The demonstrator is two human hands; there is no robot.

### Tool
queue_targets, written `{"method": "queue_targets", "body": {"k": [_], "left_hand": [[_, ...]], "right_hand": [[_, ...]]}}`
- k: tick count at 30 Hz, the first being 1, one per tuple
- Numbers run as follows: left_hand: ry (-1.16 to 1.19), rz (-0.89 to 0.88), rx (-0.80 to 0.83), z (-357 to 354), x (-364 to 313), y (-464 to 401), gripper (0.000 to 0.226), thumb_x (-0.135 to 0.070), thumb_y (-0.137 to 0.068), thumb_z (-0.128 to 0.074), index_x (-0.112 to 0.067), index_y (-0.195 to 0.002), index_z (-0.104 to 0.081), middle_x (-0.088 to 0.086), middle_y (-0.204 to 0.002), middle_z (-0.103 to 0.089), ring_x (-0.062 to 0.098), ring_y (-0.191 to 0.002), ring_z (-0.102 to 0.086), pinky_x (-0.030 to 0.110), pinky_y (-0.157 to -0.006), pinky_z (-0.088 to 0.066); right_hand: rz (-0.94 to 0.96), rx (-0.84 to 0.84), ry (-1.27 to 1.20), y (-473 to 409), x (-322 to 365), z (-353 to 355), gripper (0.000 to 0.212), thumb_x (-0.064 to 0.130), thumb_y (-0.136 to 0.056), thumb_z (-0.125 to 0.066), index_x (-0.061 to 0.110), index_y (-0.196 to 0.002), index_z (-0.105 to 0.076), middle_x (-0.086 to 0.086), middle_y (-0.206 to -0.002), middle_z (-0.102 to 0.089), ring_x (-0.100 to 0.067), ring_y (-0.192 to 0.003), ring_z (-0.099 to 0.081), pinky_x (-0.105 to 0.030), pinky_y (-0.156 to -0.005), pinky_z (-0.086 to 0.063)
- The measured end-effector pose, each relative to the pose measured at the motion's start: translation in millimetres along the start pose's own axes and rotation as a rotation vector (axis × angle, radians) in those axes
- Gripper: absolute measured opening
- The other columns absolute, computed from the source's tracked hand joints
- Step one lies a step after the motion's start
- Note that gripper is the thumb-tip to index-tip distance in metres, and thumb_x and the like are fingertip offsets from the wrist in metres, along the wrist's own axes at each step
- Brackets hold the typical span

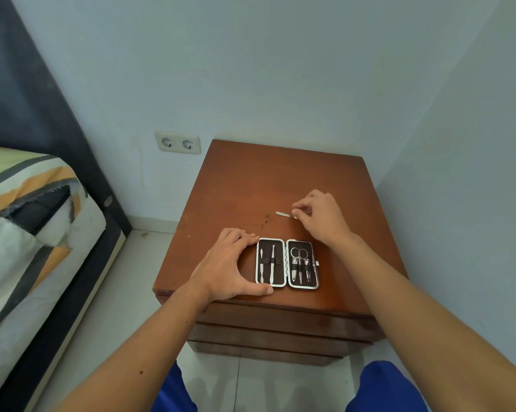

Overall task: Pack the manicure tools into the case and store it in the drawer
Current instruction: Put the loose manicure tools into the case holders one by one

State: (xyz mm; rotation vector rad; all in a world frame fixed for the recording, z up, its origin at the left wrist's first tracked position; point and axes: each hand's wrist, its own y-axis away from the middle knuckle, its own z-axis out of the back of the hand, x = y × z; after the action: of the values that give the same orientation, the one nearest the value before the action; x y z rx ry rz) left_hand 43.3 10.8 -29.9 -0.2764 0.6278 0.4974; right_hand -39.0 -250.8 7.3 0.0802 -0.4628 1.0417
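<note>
**Head view: right fingers pinch a loose tool, left hand holds the open case**

Head view shows the right hand (319, 215) with its fingers (299, 210) closed in a pinch on a thin metal tool (283, 215), which lies low over the bench (250, 185), behind the case. The left hand (230, 263) has open, curved fingers; the fingertips and the thumb touch the left edge of the open case (287, 263). The case lies flat near the front edge of the bench. Two tools sit in its left half, scissors and clippers in its right half. Closed drawers (280, 331) are below. A bed (27, 218) stands at the left, and a double wall socket (178, 142) is behind.
</note>
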Motion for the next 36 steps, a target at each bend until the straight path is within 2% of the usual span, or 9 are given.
{"method": "queue_targets", "body": {"k": [5,10,13,15,18,20,22,29,36], "left_hand": [[-0.003,0.001,0.001,0.8,-0.6,0.7,0.118,-0.080,-0.059,-0.085,-0.025,-0.156,-0.047,-0.020,-0.141,-0.043,-0.001,-0.138,-0.031,0.022,-0.112,-0.030],[-0.004,0.001,0.001,1.0,-2.4,0.9,0.119,-0.080,-0.059,-0.085,-0.025,-0.157,-0.046,-0.019,-0.141,-0.043,-0.001,-0.138,-0.031,0.022,-0.112,-0.029],[0.006,0.002,0.003,1.1,-1.9,1.4,0.119,-0.080,-0.059,-0.085,-0.024,-0.157,-0.046,-0.018,-0.142,-0.043,0.000,-0.139,-0.030,0.024,-0.115,-0.031],[0.008,0.000,0.004,0.9,-1.7,1.3,0.120,-0.079,-0.059,-0.086,-0.023,-0.157,-0.046,-0.017,-0.142,-0.044,0.001,-0.139,-0.031,0.022,-0.114,-0.029],[0.011,-0.001,0.005,0.2,-1.3,1.1,0.119,-0.078,-0.059,-0.087,-0.022,-0.156,-0.047,-0.016,-0.140,-0.044,0.000,-0.138,-0.031,0.021,-0.113,-0.028],[0.015,0.001,0.004,0.4,-1.4,1.3,0.119,-0.078,-0.058,-0.087,-0.023,-0.156,-0.047,-0.017,-0.139,-0.044,0.000,-0.137,-0.031,0.022,-0.113,-0.030],[0.015,0.003,0.006,0.4,-1.6,1.4,0.119,-0.079,-0.058,-0.086,-0.023,-0.156,-0.047,-0.017,-0.138,-0.044,0.000,-0.137,-0.031,0.024,-0.113,-0.032],[0.014,0.002,-0.002,-0.1,-1.7,1.3,0.117,-0.076,-0.059,-0.088,-0.023,-0.155,-0.047,-0.017,-0.137,-0.044,-0.001,-0.135,-0.031,0.023,-0.113,-0.032],[0.014,-0.006,-0.012,0.0,-1.7,1.3,0.116,-0.074,-0.060,-0.090,-0.024,-0.155,-0.048,-0.020,-0.138,-0.042,-0.005,-0.133,-0.028,0.020,-0.111,-0.027]], "right_hand": [[0.032,0.114,0.062,-6.7,7.6,-1.9,0.012,0.027,-0.099,-0.070,0.023,-0.097,-0.081,0.001,-0.110,-0.067,-0.026,-0.115,-0.049,-0.044,-0.100,-0.049],[0.113,0.237,0.148,-0.6,7.8,1.8,0.015,0.023,-0.105,-0.054,0.019,-0.105,-0.068,-0.002,-0.109,-0.064,-0.024,-0.109,-0.050,-0.042,-0.096,-0.048],[0.052,0.178,-0.101,9.1,9.1,3.2,0.009,0.017,-0.104,-0.057,0.020,-0.110,-0.063,0.005,-0.095,-0.062,-0.012,-0.086,-0.056,-0.030,-0.079,-0.042],[-0.001,0.135,-0.277,18.2,12.7,4.2,0.024,0.012,-0.104,-0.058,0.024,-0.124,-0.062,0.008,-0.092,-0.060,-0.006,-0.078,-0.055,-0.022,-0.073,-0.041],[0.013,0.181,-0.383,30.2,15.2,2.8,0.043,0.010,-0.103,-0.058,0.033,-0.140,-0.058,0.006,-0.095,-0.062,-0.010,-0.081,-0.058,-0.025,-0.081,-0.049],[0.009,0.217,-0.483,36.5,14.9,2.1,0.042,0.012,-0.102,-0.061,0.039,-0.134,-0.063,0.001,-0.095,-0.065,-0.013,-0.080,-0.059,-0.037,-0.082,-0.053],[-0.007,0.239,-0.558,42.3,14.9,2.2,0.038,0.014,-0.100,-0.064,0.042,-0.126,-0.064,0.001,-0.091,-0.069,-0.015,-0.075,-0.059,-0.040,-0.076,-0.054],[-0.037,0.208,-0.635,54.7,13.5,-1.5,0.031,0.022,-0.095,-0.076,0.037,-0.117,-0.061,0.002,-0.082,-0.077,-0.009,-0.063,-0.054,-0.030,-0.070,-0.046],[-0.005,0.194,-0.581,56.2,14.5,-11.4,0.030,0.025,-0.092,-0.079,0.037,-0.112,-0.061,0.005,-0.084,-0.079,-0.013,-0.065,-0.051,-0.031,-0.070,-0.049]]}}
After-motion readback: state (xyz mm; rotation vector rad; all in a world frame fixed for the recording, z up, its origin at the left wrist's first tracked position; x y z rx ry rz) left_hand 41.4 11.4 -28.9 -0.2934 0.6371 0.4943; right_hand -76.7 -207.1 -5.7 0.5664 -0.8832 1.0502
